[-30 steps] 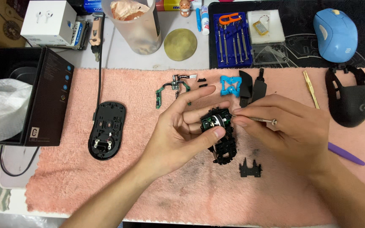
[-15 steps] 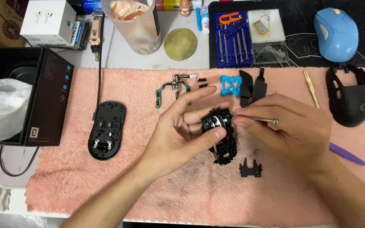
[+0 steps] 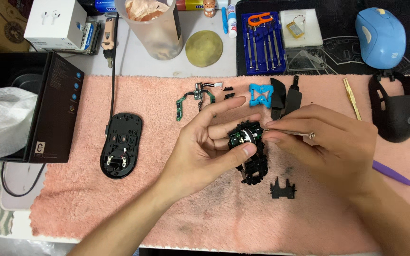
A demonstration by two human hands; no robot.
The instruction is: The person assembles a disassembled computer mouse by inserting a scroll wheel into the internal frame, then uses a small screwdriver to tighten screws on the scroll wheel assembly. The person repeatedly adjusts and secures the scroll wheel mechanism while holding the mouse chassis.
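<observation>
My left hand (image 3: 205, 147) grips a black skeletal mouse frame (image 3: 251, 159) with a small green board and round silver part at its top, held just above the pink towel (image 3: 167, 208). Thumb and fingers pinch its upper end. My right hand (image 3: 330, 144) holds a thin metal tool (image 3: 285, 133) whose tip touches the top of the frame. A ring shows on one right finger.
On the towel lie a black mouse base with cable (image 3: 121, 145), a green circuit strip (image 3: 193, 98), a blue plastic piece (image 3: 260, 95), black button covers (image 3: 284, 97), a small black bracket (image 3: 282, 188), a black top shell (image 3: 397, 111), brass tweezers (image 3: 351, 98) and a purple tool (image 3: 391, 172). Behind: screwdriver set (image 3: 262, 42), blue mouse (image 3: 380, 35), black box (image 3: 55, 111).
Almost nothing differs. My left fingers have shifted slightly on the frame; the tool tip stays at the frame's top end.
</observation>
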